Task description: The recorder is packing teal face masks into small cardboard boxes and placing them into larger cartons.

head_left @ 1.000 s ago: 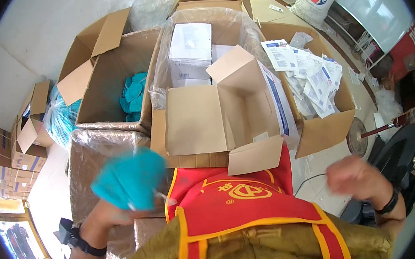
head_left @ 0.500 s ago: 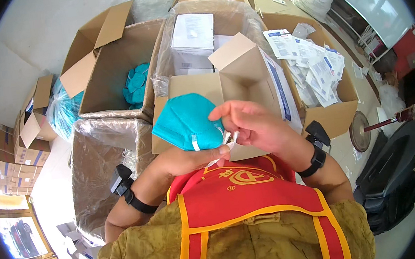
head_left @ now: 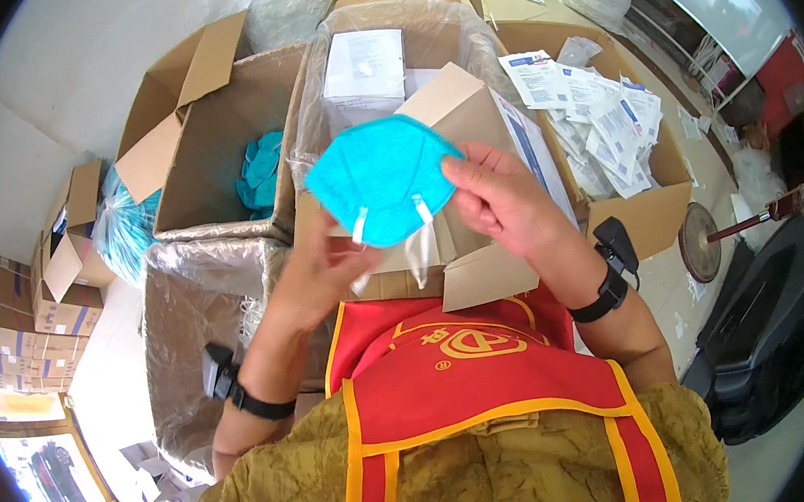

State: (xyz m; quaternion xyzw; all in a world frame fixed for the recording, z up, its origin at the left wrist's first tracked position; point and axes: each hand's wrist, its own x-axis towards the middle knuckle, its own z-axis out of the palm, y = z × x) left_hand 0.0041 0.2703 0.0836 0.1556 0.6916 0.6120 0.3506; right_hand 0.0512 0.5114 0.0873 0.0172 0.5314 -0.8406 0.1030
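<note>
A teal folded face mask (head_left: 385,170) with white straps (head_left: 421,249) hanging below it is held up in front of me, over an open carton. My right hand (head_left: 505,193) pinches its right edge between thumb and fingers. Beside its lower left edge is my left hand (head_left: 312,271), a little blurred, with thumb and fingers apart near the left strap. Part of the left thumb is hard to make out against the mask. Under the mask, the open cardboard box (head_left: 487,281) shows one flap toward me.
More teal masks (head_left: 262,172) lie in a deep carton at left, beside a stuffed plastic bag (head_left: 124,229). A plastic-lined box (head_left: 189,349) stands nearer. White packets (head_left: 602,116) fill a carton at right. White boxes (head_left: 363,66) stand in the far lined carton.
The mask has risen and turned, its straps now hanging down. My left hand has let go of it and moved left; my right hand now grips its right edge, higher up.
</note>
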